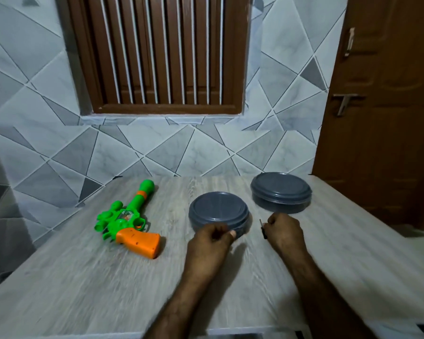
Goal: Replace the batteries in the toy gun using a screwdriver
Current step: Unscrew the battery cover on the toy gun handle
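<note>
A green toy gun (126, 217) with an orange grip lies flat on the left of the wooden table (83, 289), barrel pointing away from me. My right hand (283, 228) is closed around a small black screwdriver (263, 228), whose thin shaft sticks up between the two grey containers. My left hand (212, 238) hovers with curled fingers at the near edge of the closer grey container (218, 212); I see nothing in it. No batteries are visible.
A second lidded grey round container (280, 190) stands at the back right of the table. A tiled wall with a barred brown window rises behind the table. A brown door (382, 106) is at the right. The view is blurred by motion.
</note>
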Motion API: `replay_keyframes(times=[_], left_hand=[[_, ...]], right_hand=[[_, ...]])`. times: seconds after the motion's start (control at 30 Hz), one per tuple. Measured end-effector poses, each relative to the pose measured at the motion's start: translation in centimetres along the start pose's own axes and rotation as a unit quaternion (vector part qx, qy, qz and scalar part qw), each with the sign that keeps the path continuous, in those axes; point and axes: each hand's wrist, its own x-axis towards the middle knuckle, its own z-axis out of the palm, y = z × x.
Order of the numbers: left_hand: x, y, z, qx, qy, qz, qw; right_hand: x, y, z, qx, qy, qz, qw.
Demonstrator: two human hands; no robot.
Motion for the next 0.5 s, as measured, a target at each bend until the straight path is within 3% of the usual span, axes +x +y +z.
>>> replay_keyframes(times=[0.5], left_hand=[[1.2, 2.3, 4.2, 0.019, -0.074, -0.021, 0.997]], right_hand=[[-0.4, -1.1, 1.4, -0.141, -0.007, -0.043, 0.989]])
